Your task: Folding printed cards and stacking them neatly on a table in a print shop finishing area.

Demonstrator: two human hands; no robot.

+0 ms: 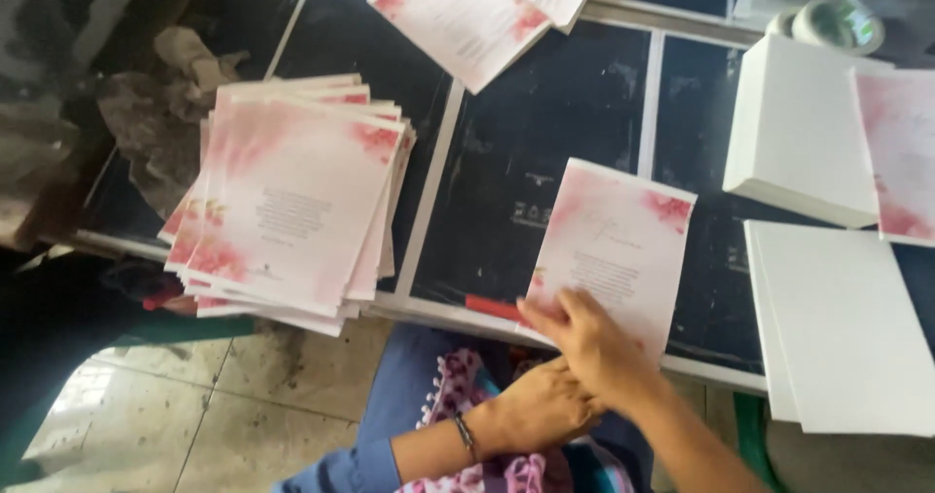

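Observation:
A single pink floral card [618,249] with small print lies on the dark table [545,132], its lower edge over the table's near rim. My right hand [589,342] reaches in from the lower right; its fingers lie on the card's lower left corner and grip it there. My left hand [541,405], with a bracelet at the wrist and a blue sleeve, sits just below and partly under the right hand at the table's edge. Its fingers are curled, and what they hold is hidden.
A thick fanned stack of the same pink cards [292,201] sits at the left. More cards [467,16] lie at the top. White sheet stacks [799,132] [847,327] stand at the right, one with a pink card [901,152] on it. A tape roll [838,23] is beyond them.

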